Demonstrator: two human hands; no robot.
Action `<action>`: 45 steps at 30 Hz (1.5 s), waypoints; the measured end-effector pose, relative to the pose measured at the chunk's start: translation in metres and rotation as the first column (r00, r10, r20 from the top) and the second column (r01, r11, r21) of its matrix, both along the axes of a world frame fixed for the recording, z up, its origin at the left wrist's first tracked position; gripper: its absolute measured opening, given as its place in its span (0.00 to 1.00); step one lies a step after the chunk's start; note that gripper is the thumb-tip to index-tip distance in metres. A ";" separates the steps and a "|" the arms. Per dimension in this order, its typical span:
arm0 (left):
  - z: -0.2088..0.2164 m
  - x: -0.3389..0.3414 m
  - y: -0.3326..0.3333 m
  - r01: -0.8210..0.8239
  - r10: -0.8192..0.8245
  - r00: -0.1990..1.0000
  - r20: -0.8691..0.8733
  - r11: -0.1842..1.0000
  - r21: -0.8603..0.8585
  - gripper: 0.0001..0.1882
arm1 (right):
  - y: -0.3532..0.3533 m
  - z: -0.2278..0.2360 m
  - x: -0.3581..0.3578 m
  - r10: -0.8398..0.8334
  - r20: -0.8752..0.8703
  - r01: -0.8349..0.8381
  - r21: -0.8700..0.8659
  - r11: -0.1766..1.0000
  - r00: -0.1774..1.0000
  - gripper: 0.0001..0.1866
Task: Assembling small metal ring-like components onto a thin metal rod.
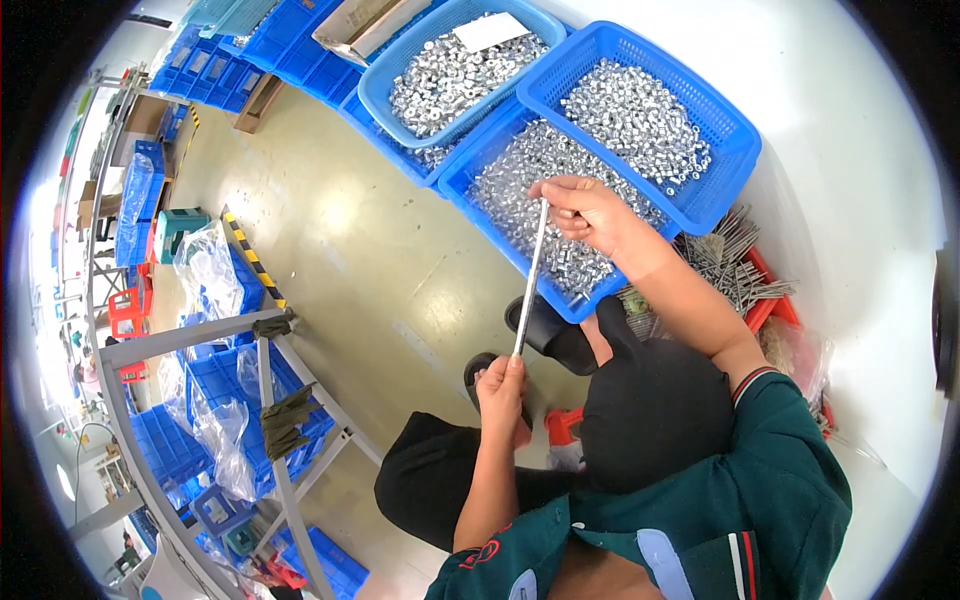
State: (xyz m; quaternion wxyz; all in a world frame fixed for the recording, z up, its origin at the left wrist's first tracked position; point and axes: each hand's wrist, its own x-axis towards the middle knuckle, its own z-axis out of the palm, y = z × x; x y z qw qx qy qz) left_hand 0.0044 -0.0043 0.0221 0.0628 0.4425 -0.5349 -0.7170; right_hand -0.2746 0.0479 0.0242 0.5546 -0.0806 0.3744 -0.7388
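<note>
My left hand (501, 392) is closed around the lower end of a long, thin, silvery metal rod (533, 275), which slants up and slightly right. At the rod's upper end my right hand (590, 213) has its thumb and fingers pinched together, the other fingers curled in. Whether a small piece sits in that pinch is hidden. Beneath the right hand lies a blue bin (485, 235) full of small shiny metal pieces that look like nuts or short sleeves. Across its far right part rests a blue perforated basket (735, 120) with more such pieces.
A lighter blue basket (375, 95) of similar pieces, with a white paper (490, 32) on top, stands beyond. Many thin metal rods (725, 260) lie beside a red container (775, 290) on the right. At left stand a grey metal frame (190, 340) and blue crates (245, 390) with clear plastic.
</note>
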 end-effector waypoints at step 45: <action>-0.018 0.005 -0.005 0.138 -0.091 0.984 0.156 0.935 -0.327 0.15 | 0.006 -0.023 -0.004 -0.067 0.170 0.066 0.014 0.998 0.983 0.12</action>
